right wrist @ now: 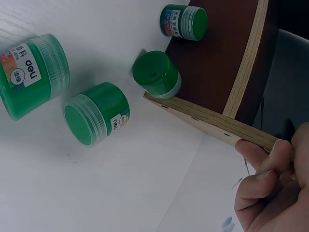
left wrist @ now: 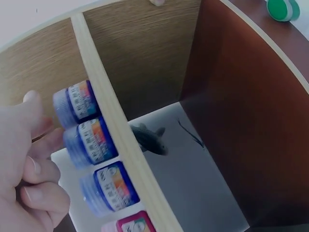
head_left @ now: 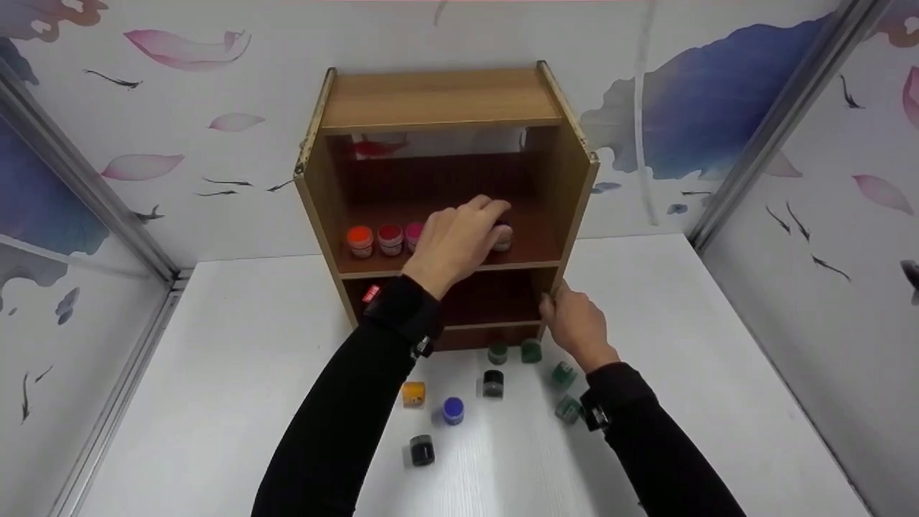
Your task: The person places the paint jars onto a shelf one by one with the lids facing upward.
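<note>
A person's left hand [head_left: 459,240] is reaching over the upper shelf [head_left: 535,240] of a wooden cabinet [head_left: 441,97], its fingers loosely bent and clasping no jar, while the right hand [head_left: 576,316] is gripping the cabinet's side edge. An orange jar [head_left: 360,241], a red jar [head_left: 390,239] and a pink jar [head_left: 414,235] are lining the shelf — the pink one partly hiding behind the left hand. Three blue jars [left wrist: 116,186] are continuing the row in the left wrist view, close by the fingers; whether a fingertip is touching one is hard to make out. A red object [head_left: 371,294] is peeking from the lower compartment beside the sleeve [head_left: 359,388], too obscured to identify. Four green jars [head_left: 531,350], two black jars [head_left: 422,450], a yellow jar [head_left: 413,393] and another blue jar [head_left: 453,410] are sitting in front — one green jar cut off at the right wrist view's edge.
</note>
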The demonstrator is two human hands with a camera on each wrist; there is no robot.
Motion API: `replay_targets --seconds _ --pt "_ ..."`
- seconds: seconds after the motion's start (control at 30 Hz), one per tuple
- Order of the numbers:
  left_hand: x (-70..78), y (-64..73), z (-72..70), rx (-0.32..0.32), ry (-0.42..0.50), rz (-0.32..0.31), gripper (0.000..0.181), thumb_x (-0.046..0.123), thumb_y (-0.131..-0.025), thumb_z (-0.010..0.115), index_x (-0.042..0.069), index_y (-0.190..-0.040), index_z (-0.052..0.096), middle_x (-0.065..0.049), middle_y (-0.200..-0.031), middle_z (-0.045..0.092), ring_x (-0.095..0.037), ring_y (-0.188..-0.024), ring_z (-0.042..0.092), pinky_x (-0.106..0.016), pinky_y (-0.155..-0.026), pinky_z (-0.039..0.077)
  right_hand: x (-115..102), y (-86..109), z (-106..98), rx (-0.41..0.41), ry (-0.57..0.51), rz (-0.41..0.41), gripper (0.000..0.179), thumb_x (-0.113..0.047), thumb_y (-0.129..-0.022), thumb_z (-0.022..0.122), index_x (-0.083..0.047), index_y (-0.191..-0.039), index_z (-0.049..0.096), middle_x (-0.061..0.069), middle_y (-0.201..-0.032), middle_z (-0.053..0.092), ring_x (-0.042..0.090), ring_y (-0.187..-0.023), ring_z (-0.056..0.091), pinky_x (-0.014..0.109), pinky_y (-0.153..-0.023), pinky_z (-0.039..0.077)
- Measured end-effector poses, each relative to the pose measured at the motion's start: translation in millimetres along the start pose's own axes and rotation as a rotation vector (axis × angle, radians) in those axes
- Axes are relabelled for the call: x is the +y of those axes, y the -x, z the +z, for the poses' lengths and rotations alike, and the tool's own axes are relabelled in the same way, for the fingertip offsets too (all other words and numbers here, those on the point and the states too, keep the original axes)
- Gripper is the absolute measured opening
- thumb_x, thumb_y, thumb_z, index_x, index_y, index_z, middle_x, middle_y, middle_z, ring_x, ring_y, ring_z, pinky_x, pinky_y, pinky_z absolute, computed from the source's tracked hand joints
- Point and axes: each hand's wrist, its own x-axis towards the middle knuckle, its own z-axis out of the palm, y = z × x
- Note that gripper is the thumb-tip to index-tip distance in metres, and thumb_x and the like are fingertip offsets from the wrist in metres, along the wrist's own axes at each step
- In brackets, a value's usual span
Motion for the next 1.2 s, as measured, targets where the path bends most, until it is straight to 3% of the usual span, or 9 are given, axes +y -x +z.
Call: replay_targets --seconds 0.17,0.43,0.57,0.7,0.83,1.0,1.2 --pt "-0.9 13.2 -5.1 0.093 0.101 0.064 0.035 0.035 -0.103 0.047 0.02 -0.133 0.057 0.0 -0.124 0.064 -0.014 -0.072 0.057 -0.028 -0.068 0.052 4 0.6 0 0.003 0.002 0.0 0.034 -0.03 -0.102 0.043 0.001 -0.101 0.058 0.015 -0.078 0.065 0.02 -0.062 0.056 0.034 -0.054 0.043" --pt "4.5 40.5 2.7 0.154 0.195 0.248 0.027 0.033 -0.102 0.05 0.022 -0.121 0.064 0.004 -0.109 0.067 -0.009 -0.079 0.062 -0.02 -0.076 0.053 6 -2.4 -3 0.008 0.007 0.006 0.039 -0.03 -0.103 0.042 0.002 -0.121 0.055 0.019 -0.092 0.071 0.023 -0.069 0.063 0.034 -0.055 0.044" --pt "5.9 53.2 13.8 0.155 0.203 0.288 0.023 0.032 -0.101 0.053 0.021 -0.115 0.067 0.006 -0.107 0.067 -0.007 -0.078 0.063 -0.019 -0.074 0.053 5 -3.3 -3 0.009 0.009 0.007 0.042 -0.029 -0.103 0.041 0.003 -0.126 0.054 0.021 -0.096 0.072 0.022 -0.068 0.062 0.032 -0.053 0.042" --pt "4.5 68.5 30.4 0.127 0.193 0.293 0.021 0.033 -0.101 0.053 0.022 -0.111 0.068 0.008 -0.104 0.067 -0.005 -0.075 0.062 -0.019 -0.07 0.052 4 -3.9 -1 0.007 0.016 0.004 0.042 -0.03 -0.103 0.04 0.003 -0.125 0.054 0.021 -0.098 0.072 0.022 -0.068 0.061 0.032 -0.054 0.042" --pt "-1.2 89.3 54.9 0.027 0.157 0.285 0.023 0.035 -0.101 0.051 0.023 -0.111 0.067 0.008 -0.101 0.067 -0.004 -0.069 0.057 -0.02 -0.067 0.051 3 -3.1 0 0.002 0.011 0.009 0.04 -0.031 -0.103 0.04 0.001 -0.12 0.056 0.02 -0.097 0.071 0.022 -0.068 0.058 0.033 -0.055 0.042" --pt "-14.3 119.8 87.1 -0.103 0.129 0.199 0.024 0.036 -0.101 0.052 0.024 -0.116 0.066 0.008 -0.106 0.067 -0.004 -0.07 0.054 -0.021 -0.071 0.052 0 -0.1 2 0.004 0.002 0.0 0.037 -0.031 -0.103 0.041 0.001 -0.112 0.058 0.019 -0.092 0.07 0.022 -0.067 0.059 0.034 -0.056 0.042" --pt "-27.2 148.0 118.2 -0.148 0.13 0.116 0.025 0.037 -0.099 0.056 0.024 -0.116 0.067 0.006 -0.108 0.068 -0.005 -0.062 0.048 -0.02 -0.063 0.049 2 -0.2 3 0.032 0.006 -0.025 0.038 -0.028 -0.102 0.041 0.004 -0.117 0.056 0.021 -0.091 0.07 0.024 -0.068 0.062 0.036 -0.056 0.046"
